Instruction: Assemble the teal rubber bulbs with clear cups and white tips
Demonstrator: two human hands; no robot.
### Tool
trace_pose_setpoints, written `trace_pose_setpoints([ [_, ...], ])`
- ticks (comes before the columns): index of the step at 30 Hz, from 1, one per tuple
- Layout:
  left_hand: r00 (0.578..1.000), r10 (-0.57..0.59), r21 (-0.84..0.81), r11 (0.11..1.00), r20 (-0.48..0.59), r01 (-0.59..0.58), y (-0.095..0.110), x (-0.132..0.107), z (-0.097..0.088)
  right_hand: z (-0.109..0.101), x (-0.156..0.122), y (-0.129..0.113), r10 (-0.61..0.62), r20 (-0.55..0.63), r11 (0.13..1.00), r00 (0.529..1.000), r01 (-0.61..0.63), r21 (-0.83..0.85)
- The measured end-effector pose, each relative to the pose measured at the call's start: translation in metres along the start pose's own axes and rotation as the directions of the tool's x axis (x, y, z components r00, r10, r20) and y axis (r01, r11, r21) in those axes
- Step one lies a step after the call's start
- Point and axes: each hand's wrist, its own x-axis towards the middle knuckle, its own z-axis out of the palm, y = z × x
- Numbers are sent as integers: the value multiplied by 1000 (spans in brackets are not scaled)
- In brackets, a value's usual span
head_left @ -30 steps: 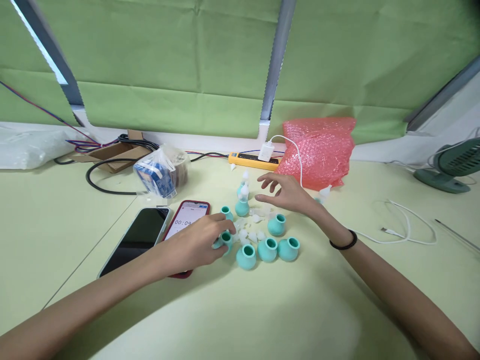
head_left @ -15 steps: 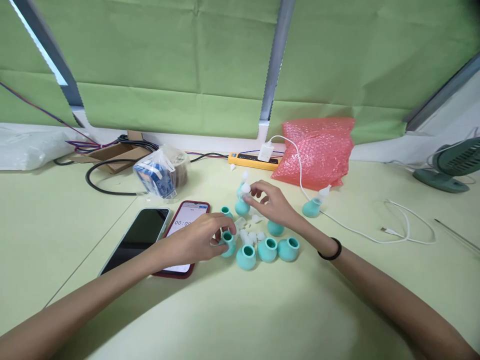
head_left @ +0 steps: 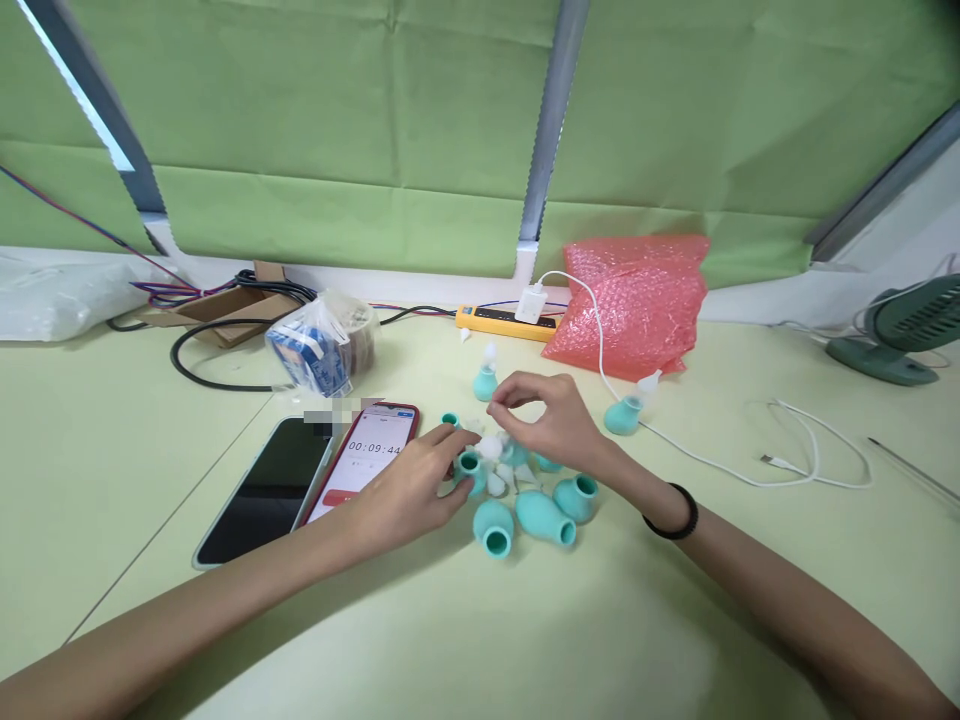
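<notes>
My left hand (head_left: pixel 412 485) curls around a small teal rubber bulb (head_left: pixel 471 485), thumb and fingers at its sides, its round opening facing up. My right hand (head_left: pixel 551 415) hovers above the group, thumb and forefinger pinched together with nothing showing between the tips. Below it a white-tipped piece (head_left: pixel 491 447) lies against a tilted teal bulb (head_left: pixel 516 452). At the front, one bulb (head_left: pixel 493 522) has its mouth turned towards me and another bulb (head_left: pixel 541 515) lies on its side. Small white nozzles (head_left: pixel 499 482) are scattered among them. Behind, a bulb with a clear-white nozzle (head_left: pixel 485 383) stands upright.
Another nozzled bulb (head_left: pixel 624 415) leans at right beside a white cable (head_left: pixel 705 462). Two phones lie left: a dark one (head_left: pixel 270 490) and one running a timer (head_left: pixel 367 450). Behind are a wrapped tape bundle (head_left: pixel 322 345), a yellow power strip (head_left: pixel 499 322) and pink bubble wrap (head_left: pixel 637 310).
The white-tipped piece has left my right fingers and dropped into the group. Front bulbs have tipped and shifted. My right hand moved slightly right and nearer; the left-hand bulb shifted right.
</notes>
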Motion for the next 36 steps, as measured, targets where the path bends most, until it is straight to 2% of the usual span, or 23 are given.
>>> trace_pose_setpoints([
  [4, 999, 12, 86, 996, -48, -8, 3, -4, 6, 9, -2, 5, 3, 95, 996, 995, 6, -94],
  [6, 980, 99, 179, 981, -174, -67, 6, -9, 10, 9, -2, 5, 13, 143, 990, 990, 7, -141],
  [7, 949, 196, 231, 963, -246, -139, 8, -13, 12, 7, -2, 5, 14, 174, 987, 985, 14, -161],
  [8, 900, 322, 290, 927, -293, -237, 11, -17, 13, 6, -1, 6, 8, 217, 984, 976, 31, -175],
  [9, 834, 467, 337, 867, -295, -366, 15, -20, 15, 3, -1, 6, -5, 272, 981, 962, 57, -183],
  [10, 767, 588, 371, 793, -256, -484, 19, -24, 17, 0, -1, 7, -25, 334, 979, 942, 91, -184],
  [11, 711, 685, 395, 704, -158, -590, 23, -27, 19, -3, 0, 8, -46, 397, 975, 916, 128, -181],
  [12, 682, 729, 412, 638, -52, -651, 27, -30, 20, -6, 0, 10, -67, 456, 971, 887, 164, -176],
  [13, 679, 733, 417, 606, 37, -677, 30, -31, 22, -9, 0, 11, -85, 507, 965, 858, 197, -171],
  [15, 717, 679, 419, 612, 157, -671, 34, -32, 27, -12, -1, 14, -106, 576, 953, 810, 247, -173],
  [18, 786, 588, 396, 686, 193, -610, 35, -30, 33, -13, -2, 17, -110, 606, 931, 788, 295, -215],
  [21, 798, 569, 350, 720, 198, -600, 33, -29, 38, -9, -3, 18, -114, 599, 909, 793, 327, -260],
  [24, 818, 536, 315, 755, 209, -576, 33, -29, 37, -7, -1, 17, -127, 565, 896, 815, 339, -287],
  [29, 828, 485, 246, 798, 281, -551, 34, -28, 22, -19, 8, 13, -155, 422, 907, 893, 297, -298],
  [33, 844, 406, 210, 845, 350, -493, 35, -25, 5, -34, 10, -1, -200, 190, 968, 961, 223, -113],
  [34, 846, 393, 216, 847, 360, -485, 36, -25, 2, -38, 9, -7, -195, 167, 977, 966, 207, -57],
  [36, 842, 388, 228, 842, 374, -489, 37, -25, -2, -46, 5, -20, -173, 192, 984, 966, 179, -16],
])
